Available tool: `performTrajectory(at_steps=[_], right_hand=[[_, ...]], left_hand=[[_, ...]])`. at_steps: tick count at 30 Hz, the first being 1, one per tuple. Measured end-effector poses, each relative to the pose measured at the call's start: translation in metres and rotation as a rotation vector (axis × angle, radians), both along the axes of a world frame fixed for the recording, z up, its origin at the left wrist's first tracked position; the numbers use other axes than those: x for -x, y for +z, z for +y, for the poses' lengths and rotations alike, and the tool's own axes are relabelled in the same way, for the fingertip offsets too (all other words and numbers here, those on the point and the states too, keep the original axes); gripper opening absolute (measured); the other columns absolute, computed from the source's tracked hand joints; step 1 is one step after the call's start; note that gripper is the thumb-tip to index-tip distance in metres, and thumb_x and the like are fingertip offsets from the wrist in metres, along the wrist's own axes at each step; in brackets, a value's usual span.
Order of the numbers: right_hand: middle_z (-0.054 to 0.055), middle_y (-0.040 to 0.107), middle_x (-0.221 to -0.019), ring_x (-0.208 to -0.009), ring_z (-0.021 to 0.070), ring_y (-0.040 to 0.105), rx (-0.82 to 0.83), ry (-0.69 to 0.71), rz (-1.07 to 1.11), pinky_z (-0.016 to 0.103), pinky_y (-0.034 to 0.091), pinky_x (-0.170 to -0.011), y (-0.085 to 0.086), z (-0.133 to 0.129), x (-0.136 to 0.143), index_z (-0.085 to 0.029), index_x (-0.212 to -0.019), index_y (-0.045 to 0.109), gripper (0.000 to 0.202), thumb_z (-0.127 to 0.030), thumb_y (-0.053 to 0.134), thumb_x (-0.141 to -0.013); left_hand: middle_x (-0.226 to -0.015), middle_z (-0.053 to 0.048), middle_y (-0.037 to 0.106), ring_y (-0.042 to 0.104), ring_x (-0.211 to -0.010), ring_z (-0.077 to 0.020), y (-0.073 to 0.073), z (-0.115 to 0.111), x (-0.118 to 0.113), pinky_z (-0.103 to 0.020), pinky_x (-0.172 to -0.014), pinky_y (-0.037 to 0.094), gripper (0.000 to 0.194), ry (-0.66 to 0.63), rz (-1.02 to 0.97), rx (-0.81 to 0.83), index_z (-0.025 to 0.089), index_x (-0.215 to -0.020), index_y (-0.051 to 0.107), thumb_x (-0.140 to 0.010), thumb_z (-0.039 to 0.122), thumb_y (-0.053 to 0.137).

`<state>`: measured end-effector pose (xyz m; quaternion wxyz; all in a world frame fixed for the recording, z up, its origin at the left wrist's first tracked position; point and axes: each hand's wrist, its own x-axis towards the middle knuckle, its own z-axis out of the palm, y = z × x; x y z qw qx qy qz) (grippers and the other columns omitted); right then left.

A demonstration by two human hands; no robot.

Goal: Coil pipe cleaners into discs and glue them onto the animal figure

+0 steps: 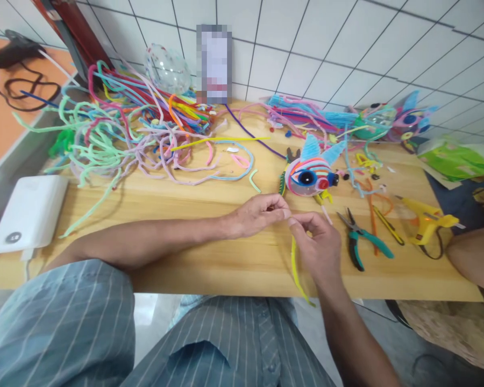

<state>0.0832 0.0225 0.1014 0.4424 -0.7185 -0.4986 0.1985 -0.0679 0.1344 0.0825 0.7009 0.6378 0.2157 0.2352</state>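
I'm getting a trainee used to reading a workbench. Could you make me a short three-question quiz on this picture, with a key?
1. True or false: the white device lies nearer the right hand than the left hand.
2. Fill in: the fuzzy strip hanging by the right hand is ____ in colour.
3. Which tool lies between the pliers and the glue gun?
A) a hammer
B) a yellow cutter
C) a paintbrush

Key: 1. False; it is nearer the left. 2. Yellow. 3. B.
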Motion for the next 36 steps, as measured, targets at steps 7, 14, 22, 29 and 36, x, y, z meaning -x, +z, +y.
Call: performTrajectory(at_steps=[7,14,22,29,36], right_hand=[[0.003,0.076,-0.075,-0.066,0.0168,0.062,-0.042,-0.1,0.15,0.031,0.05,-0.07,-0.017,0.01,0.023,-0.019,-0.083,0.077,0.024,-0.043,0.072,-0.086],[0.003,0.077,-0.079,-0.07,0.0171,0.063,-0.011,-0.041,0.228,0.032,0.051,-0.072,-0.013,0.011,0.012,-0.019,-0.086,0.077,0.025,-0.044,0.073,-0.086],[-0.001,0.069,-0.065,-0.059,0.0155,0.058,0.074,0.145,-0.14,0.029,0.046,-0.064,0.015,0.006,-0.017,-0.022,-0.075,0.075,0.016,-0.034,0.069,-0.083],[-0.001,0.071,-0.069,-0.063,0.0154,0.062,0.087,0.258,-0.266,0.029,0.046,-0.066,0.016,0.004,-0.029,-0.023,-0.078,0.075,0.011,-0.029,0.068,-0.084],[0.001,0.073,-0.067,-0.061,0.0161,0.061,0.024,0.052,-0.061,0.03,0.049,-0.066,0.011,0.012,-0.001,-0.021,-0.079,0.078,0.02,-0.038,0.069,-0.086]], left_hand=[[-0.07,0.006,0.049,0.039,-0.064,-0.0078,-0.002,-0.021,-0.001,-0.023,-0.061,0.033,0.044,0.28,-0.089,0.231,0.016,-0.084,0.058,-0.085,0.057,0.075],[-0.068,0.007,0.049,0.034,-0.052,-0.0055,-0.001,-0.011,-0.007,-0.023,-0.048,0.024,0.053,0.221,-0.096,0.385,0.017,-0.084,0.059,-0.076,0.066,0.079],[-0.076,0.003,0.062,0.052,-0.071,-0.0087,0.014,0.029,0.003,-0.022,-0.069,0.041,0.032,-0.116,0.093,-0.037,0.014,-0.088,0.068,-0.082,0.043,0.079],[-0.078,0.003,0.064,0.054,-0.074,-0.0096,0.01,0.028,0.004,-0.024,-0.072,0.042,0.025,-0.275,0.137,0.003,0.013,-0.088,0.07,-0.083,0.037,0.076],[-0.07,0.004,0.061,0.044,-0.058,-0.0048,0.008,-0.002,-0.003,-0.02,-0.056,0.034,0.026,0.153,-0.033,0.329,0.014,-0.081,0.067,-0.076,0.036,0.08]])
